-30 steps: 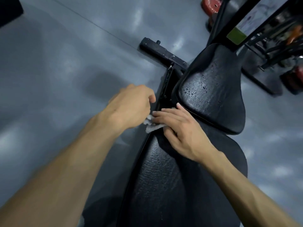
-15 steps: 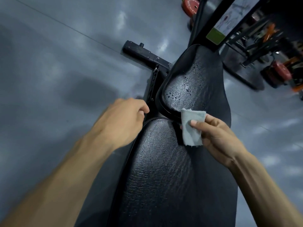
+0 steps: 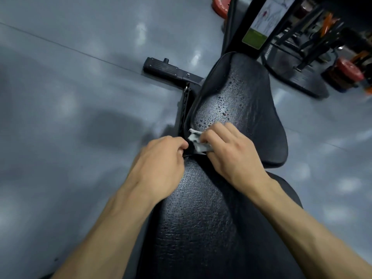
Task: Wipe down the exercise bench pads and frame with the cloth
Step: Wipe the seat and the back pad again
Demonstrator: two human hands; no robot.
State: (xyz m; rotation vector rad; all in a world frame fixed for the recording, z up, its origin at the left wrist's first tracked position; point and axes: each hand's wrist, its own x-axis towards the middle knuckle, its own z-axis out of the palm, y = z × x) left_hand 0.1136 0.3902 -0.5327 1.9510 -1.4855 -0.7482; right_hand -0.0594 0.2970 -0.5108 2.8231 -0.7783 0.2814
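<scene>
grey gym flooring (image 3: 70,117) spreads around a black exercise bench in our head view. we see its far pad (image 3: 237,101) beaded with droplets and its near pad (image 3: 201,218) running toward us. our right hand (image 3: 231,154) bunches the pale cloth (image 3: 198,141) in curled fingers at the gap between the two pads, on the far pad's left edge. our left hand (image 3: 161,166) sits just beside it, fingers curled at the near pad's tip; we cannot tell what it grips. black frame bar (image 3: 171,70) juts left. red weight plates (image 3: 350,73) sit at far right.

floor (image 3: 80,97): grey, glossy | red weight plates (image 3: 350,72) | black rack (image 3: 298,43)
</scene>
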